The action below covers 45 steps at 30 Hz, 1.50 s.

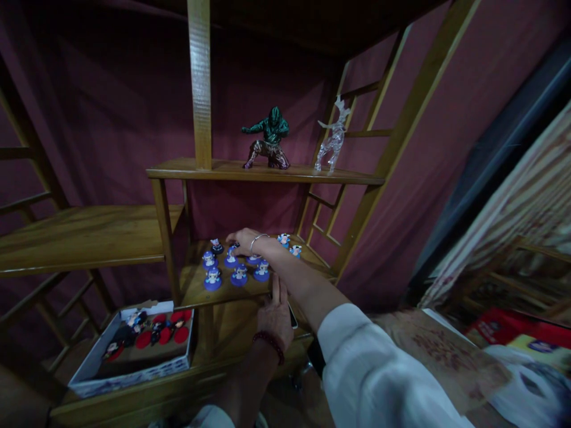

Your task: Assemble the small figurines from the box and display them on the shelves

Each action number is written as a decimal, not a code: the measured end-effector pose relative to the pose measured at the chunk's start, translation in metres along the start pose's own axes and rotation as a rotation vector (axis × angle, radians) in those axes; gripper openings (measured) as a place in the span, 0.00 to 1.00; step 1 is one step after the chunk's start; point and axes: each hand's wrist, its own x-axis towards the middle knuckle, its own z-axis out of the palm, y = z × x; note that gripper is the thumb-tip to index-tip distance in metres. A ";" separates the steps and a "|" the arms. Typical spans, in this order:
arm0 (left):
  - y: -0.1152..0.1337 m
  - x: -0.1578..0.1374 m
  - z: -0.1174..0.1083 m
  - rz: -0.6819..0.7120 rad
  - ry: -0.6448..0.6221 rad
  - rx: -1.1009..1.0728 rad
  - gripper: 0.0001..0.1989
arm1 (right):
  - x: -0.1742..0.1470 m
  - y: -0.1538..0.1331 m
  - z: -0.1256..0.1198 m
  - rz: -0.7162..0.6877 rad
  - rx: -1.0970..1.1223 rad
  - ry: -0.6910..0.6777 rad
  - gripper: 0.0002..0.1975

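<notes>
Reaching right hand (245, 241) among figurines (239, 274)

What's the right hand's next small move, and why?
Probably lift straight up before drawing back: the right hand is low over the shelf, with purple-based figurines crowded close, so sweeping sideways could topple them. Whether it grips anything is unclear.

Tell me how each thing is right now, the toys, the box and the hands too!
Purple toys: upright on the lower shelf.
Right hand: over the purple toys; grip unclear.
Left hand: near that shelf's front edge; grip unclear.
Box: open, toys inside.
Red toys: lying in the box.
Green figure: crouching pose, above.
Deer: upright.
</notes>
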 end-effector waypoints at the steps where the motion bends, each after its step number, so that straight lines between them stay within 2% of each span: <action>1: 0.000 0.000 0.001 0.014 0.044 0.024 0.48 | -0.007 0.003 -0.005 0.004 0.017 0.048 0.21; 5: 0.000 0.001 0.007 0.045 0.124 0.094 0.50 | -0.049 0.015 -0.026 0.035 0.102 0.361 0.16; 8: 0.000 0.002 0.011 0.025 0.136 0.135 0.49 | -0.091 0.021 -0.026 0.090 0.193 0.582 0.13; 11: 0.001 0.002 0.013 0.003 0.126 0.144 0.48 | -0.130 0.030 -0.005 0.234 0.322 0.746 0.13; 14: 0.001 0.001 0.012 0.027 0.112 0.129 0.47 | -0.157 0.042 0.028 0.385 0.428 0.815 0.12; 16: 0.002 0.000 0.009 0.039 0.108 0.125 0.47 | -0.168 0.050 0.050 0.481 0.483 0.815 0.12; 18: 0.002 -0.002 0.006 0.041 0.099 0.123 0.47 | -0.173 0.056 0.070 0.532 0.505 0.745 0.11; 21: 0.004 -0.003 0.003 0.052 0.079 0.116 0.45 | -0.174 0.059 0.093 0.495 0.529 0.669 0.13; 23: 0.005 -0.002 0.001 0.052 0.060 0.112 0.45 | -0.173 0.059 0.102 0.436 0.493 0.683 0.15; 28: 0.004 0.000 0.003 0.056 0.064 0.091 0.45 | -0.169 0.056 0.103 0.380 0.428 0.682 0.17; 40: 0.006 -0.001 -0.007 0.054 0.015 0.129 0.45 | -0.164 0.054 0.102 0.436 0.405 0.639 0.17; 45: 0.003 -0.001 -0.007 0.075 0.037 0.131 0.45 | -0.162 0.054 0.105 0.479 0.410 0.658 0.18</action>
